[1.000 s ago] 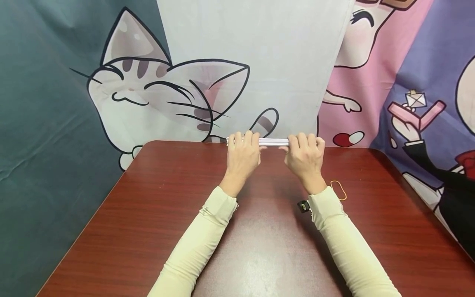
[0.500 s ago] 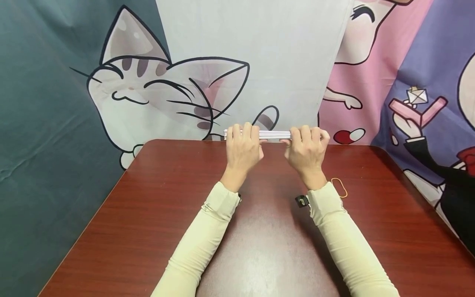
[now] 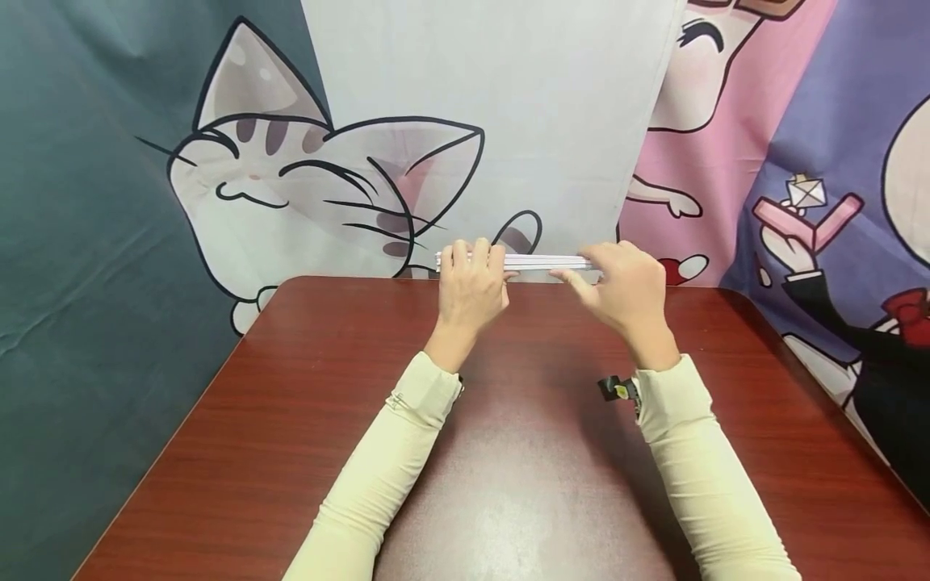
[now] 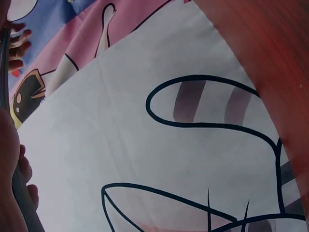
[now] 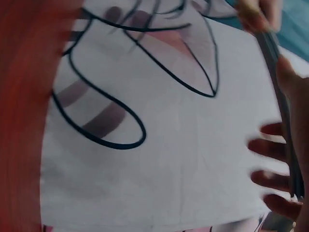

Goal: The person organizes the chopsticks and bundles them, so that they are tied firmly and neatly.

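In the head view my left hand (image 3: 468, 282) grips one end of a thin white layered stack (image 3: 545, 262), held up level at the far table edge, its fingers curled over the top. My right hand (image 3: 628, 286) is at the other end, thumb stretched out below and spread from the fingers, which reach over the stack's end. In the right wrist view the stack (image 5: 277, 82) appears as a dark, narrow edge, with blurred fingers (image 5: 268, 150) extended past it. The left wrist view shows the stack (image 4: 21, 193) edge-on too, with left fingertips beyond it.
A reddish-brown table (image 3: 327, 403) spreads below both arms. Behind it hangs a cloth backdrop (image 3: 552, 105) printed with a cartoon cat and other figures, close to the hands. A small dark wrist camera (image 3: 617, 389) sits by the right cuff.
The right hand has shifted right and loosened, thumb and fingers spreading apart. The stack rose slightly, then stayed level in the left hand. The orange rubber band on the table is now hidden by the right arm.
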Motion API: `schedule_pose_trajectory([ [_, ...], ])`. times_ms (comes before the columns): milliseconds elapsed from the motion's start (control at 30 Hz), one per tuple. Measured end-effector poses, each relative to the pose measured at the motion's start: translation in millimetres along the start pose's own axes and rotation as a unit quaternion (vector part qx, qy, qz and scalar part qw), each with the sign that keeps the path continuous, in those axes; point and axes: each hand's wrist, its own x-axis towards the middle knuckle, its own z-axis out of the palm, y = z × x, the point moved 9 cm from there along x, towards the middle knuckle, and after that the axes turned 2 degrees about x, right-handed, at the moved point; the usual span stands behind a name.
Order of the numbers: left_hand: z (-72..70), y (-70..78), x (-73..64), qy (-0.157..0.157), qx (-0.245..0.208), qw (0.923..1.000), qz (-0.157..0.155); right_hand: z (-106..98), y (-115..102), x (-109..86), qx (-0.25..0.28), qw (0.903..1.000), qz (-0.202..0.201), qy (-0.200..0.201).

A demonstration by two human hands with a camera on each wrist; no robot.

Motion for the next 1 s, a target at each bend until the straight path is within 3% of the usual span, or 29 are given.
schedule_pose_trajectory([
  [100,2.2,0.5,-1.6,-0.011,0.001,0.9999,0.003,0.7,24.3,2.2,0.096,0.9902,0.101,-0.011],
  [167,2.4,2.5,-2.4,-0.014,0.003,0.9999,0.009,5.2,38.9,-0.1,0.178,0.9688,0.172,-0.012],
  [200,2.4,3.9,-2.8,-0.015,0.003,0.9998,0.012,9.7,44.2,-2.1,0.235,0.9501,0.204,-0.015],
  [267,0.6,6.5,-2.5,-0.014,0.006,0.9997,0.017,19.5,50.7,-6.8,0.343,0.9035,0.256,-0.019],
  [367,-2.3,9.2,-1.0,-0.012,0.011,0.9996,0.024,33.5,52.0,-12.6,0.489,0.8186,0.301,-0.02],
  [400,-2.6,9.2,-0.3,-0.014,0.014,0.9995,0.025,35.9,50.9,-12.8,0.52,0.7988,0.302,-0.019],
  [433,-2.6,8.9,0.5,-0.018,0.017,0.9994,0.025,36.8,49.8,-12.3,0.537,0.7892,0.297,-0.019],
  [533,-1.9,8.6,1.4,-0.026,0.021,0.9992,0.024,36.9,47.9,-10.9,0.572,0.7709,0.278,-0.029],
  [700,-1.7,7.6,-0.6,-0.025,0.016,0.9991,0.029,38.4,45.8,-9.9,0.577,0.7648,0.284,-0.039],
  [833,1.4,2.8,-3.2,-0.034,0.018,0.9988,0.029,42.6,40.0,-11.6,0.572,0.7677,0.278,-0.08],
  [933,4.2,-2.0,-4.9,-0.047,0.021,0.9983,0.025,39.5,57.7,-20.3,0.584,0.7468,0.306,-0.084],
  [967,4.6,-4.0,-5.4,-0.053,0.021,0.9981,0.024,38.6,69.5,-26.3,0.57,0.748,0.329,-0.081],
  [1000,5.0,-5.9,-5.9,-0.056,0.021,0.9979,0.023,37.9,82.8,-34.2,0.543,0.7578,0.352,-0.086],
])
